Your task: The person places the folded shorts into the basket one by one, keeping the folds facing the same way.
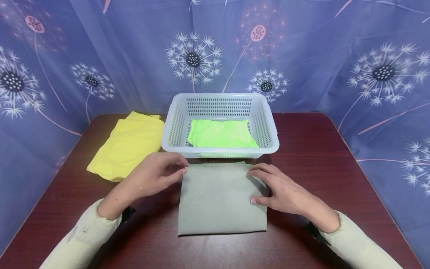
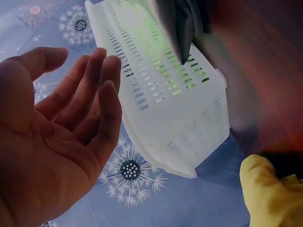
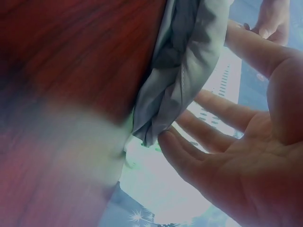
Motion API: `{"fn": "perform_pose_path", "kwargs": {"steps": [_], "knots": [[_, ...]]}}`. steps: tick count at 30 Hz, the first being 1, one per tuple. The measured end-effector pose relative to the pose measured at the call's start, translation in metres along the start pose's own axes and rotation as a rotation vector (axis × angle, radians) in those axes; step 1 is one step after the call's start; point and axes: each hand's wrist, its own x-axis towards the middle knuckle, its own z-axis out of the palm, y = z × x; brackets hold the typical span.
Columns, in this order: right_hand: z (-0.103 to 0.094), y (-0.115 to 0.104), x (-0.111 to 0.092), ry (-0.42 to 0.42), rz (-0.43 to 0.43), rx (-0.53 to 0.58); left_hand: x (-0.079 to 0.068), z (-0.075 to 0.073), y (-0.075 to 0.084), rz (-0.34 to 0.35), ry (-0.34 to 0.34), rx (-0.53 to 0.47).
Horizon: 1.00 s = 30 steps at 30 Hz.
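Observation:
A folded grey-green cloth (image 1: 221, 201) lies on the table in front of the basket; the right wrist view catches its layered edge (image 3: 189, 71). At the cloth's far left corner is my left hand (image 1: 154, 175), thumb and fingertips close to the fabric. Its fingers look loosely bent with nothing between them in the left wrist view (image 2: 66, 113). My right hand (image 1: 282, 190) rests on the cloth's right side, fingers spread and thumb lying nearer to me. What kind of garment the cloth is, I cannot tell.
Behind the cloth stands a white perforated plastic basket (image 1: 220, 150) holding a folded bright green cloth (image 1: 221, 133). To its left lies a folded yellow cloth (image 1: 131, 145). All sit on a dark red wooden table (image 1: 309, 149), with a blue dandelion-print curtain (image 1: 134, 45) behind.

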Motion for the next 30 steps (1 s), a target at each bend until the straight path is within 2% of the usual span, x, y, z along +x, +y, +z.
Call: {"fn": "perform_pose_path", "kwargs": {"steps": [3, 7, 12, 18, 26, 30], "knots": [[0.000, 0.000, -0.002, 0.013, 0.030, 0.004, -0.002, 0.001, 0.000, -0.048, -0.057, 0.025], [-0.001, -0.001, -0.004, 0.006, 0.095, -0.001, -0.005, 0.003, -0.001, -0.078, -0.118, 0.058], [-0.002, -0.004, -0.006, -0.007, 0.183, 0.006, -0.008, 0.005, -0.003, -0.126, -0.160, 0.068], [-0.005, -0.003, -0.006, -0.032, 0.315, 0.045, -0.011, 0.006, -0.005, -0.226, -0.206, 0.050], [-0.006, 0.002, -0.003, -0.078, 0.378, 0.175, -0.012, 0.009, -0.005, -0.384, -0.269, 0.008], [-0.006, 0.002, -0.003, -0.097, 0.414, 0.184, -0.011, 0.013, -0.005, -0.443, -0.291, -0.020]]}}
